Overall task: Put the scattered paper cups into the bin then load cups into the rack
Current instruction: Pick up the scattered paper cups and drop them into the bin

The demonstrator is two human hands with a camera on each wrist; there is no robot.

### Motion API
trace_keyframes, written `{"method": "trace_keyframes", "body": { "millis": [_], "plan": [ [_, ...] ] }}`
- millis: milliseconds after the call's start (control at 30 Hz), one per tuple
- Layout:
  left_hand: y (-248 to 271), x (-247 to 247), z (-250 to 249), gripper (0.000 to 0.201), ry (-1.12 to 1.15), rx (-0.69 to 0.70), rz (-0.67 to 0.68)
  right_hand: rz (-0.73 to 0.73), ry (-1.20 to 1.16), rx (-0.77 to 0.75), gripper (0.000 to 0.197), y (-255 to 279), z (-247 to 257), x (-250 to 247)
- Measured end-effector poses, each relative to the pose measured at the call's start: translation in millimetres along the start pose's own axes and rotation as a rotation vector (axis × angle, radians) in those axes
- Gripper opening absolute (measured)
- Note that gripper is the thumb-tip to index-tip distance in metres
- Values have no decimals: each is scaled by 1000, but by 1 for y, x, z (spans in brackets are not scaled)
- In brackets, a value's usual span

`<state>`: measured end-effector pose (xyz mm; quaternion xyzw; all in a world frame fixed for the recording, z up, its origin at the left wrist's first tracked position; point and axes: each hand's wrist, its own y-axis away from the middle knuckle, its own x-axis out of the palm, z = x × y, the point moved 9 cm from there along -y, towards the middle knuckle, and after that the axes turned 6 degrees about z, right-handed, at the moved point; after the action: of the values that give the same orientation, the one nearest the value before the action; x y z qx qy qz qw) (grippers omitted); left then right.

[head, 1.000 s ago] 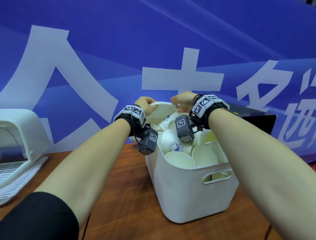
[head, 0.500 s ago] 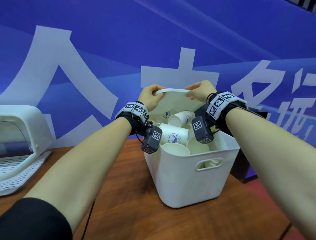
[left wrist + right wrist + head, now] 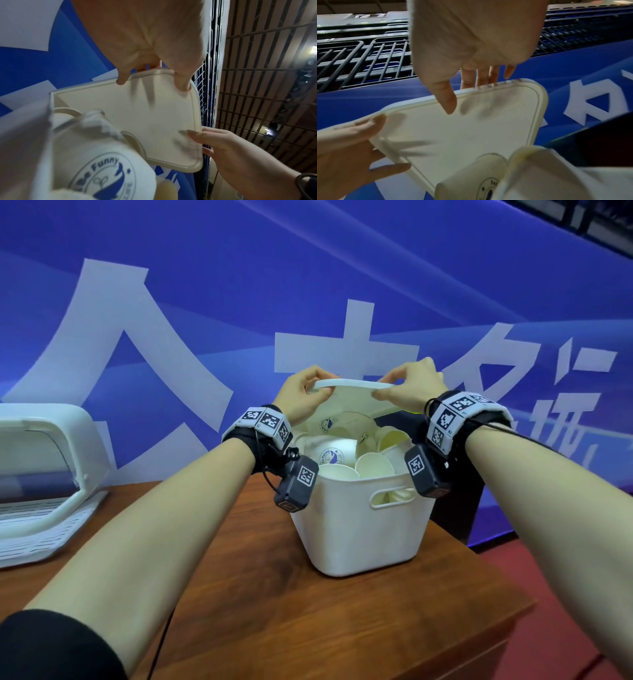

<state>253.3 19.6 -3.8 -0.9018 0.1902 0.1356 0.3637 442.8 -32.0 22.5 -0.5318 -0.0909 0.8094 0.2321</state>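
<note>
A white bin (image 3: 363, 529) stands on the wooden table, filled with several white paper cups (image 3: 330, 457) bearing a blue round logo. Both hands hold its flat white lid (image 3: 352, 400) tilted up over the bin's far rim. My left hand (image 3: 317, 390) pinches the lid's left end, thumb under and fingers over. My right hand (image 3: 383, 390) pinches the right end the same way. The left wrist view shows the lid's underside (image 3: 154, 115) and a cup (image 3: 102, 169) close below. The right wrist view shows the lid (image 3: 471, 135) and another cup (image 3: 471, 175).
A white rack (image 3: 44, 460) with a slatted base and domed cover sits at the table's far left. A black box (image 3: 459, 508) stands behind the bin on the right. The table's right edge (image 3: 496, 594) runs near the bin. A blue banner backs the table.
The lid has come up off the bin and tipped onto its far edge. Both hands rose with it, uncovering the cups.
</note>
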Motion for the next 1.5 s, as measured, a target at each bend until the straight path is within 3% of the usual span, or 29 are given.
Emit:
{"method": "trace_keyframes", "body": {
  "millis": [133,367,433,533,700,833,1033,1167,1233,1367,1500],
  "plan": [
    [17,13,6,32,-82,-104,112,99,-135,-47,10,16,-10,13],
    [39,21,30,68,-205,-309,362,230,-63,-118,19,29,-13,25],
    [40,22,31,73,-266,-322,405,277,-31,-146,29,34,-9,30],
    [42,22,29,62,-302,-316,417,356,41,-161,44,42,-2,37],
    [48,32,32,57,-565,-219,405,501,79,-119,38,52,-2,50],
    [45,33,22,48,-634,-107,370,456,93,-89,63,46,-1,58],
    [45,42,3,42,-813,10,420,457,299,5,68,34,-8,75],
    [38,35,19,48,-638,-137,393,461,242,31,66,29,-13,84],
    [31,37,29,45,-600,-199,396,455,246,49,74,28,-14,84],
    [24,42,61,71,-633,-390,436,457,330,44,93,22,-19,87],
    [19,41,85,84,-566,-505,407,451,354,60,81,16,-31,91]
  ]
}}
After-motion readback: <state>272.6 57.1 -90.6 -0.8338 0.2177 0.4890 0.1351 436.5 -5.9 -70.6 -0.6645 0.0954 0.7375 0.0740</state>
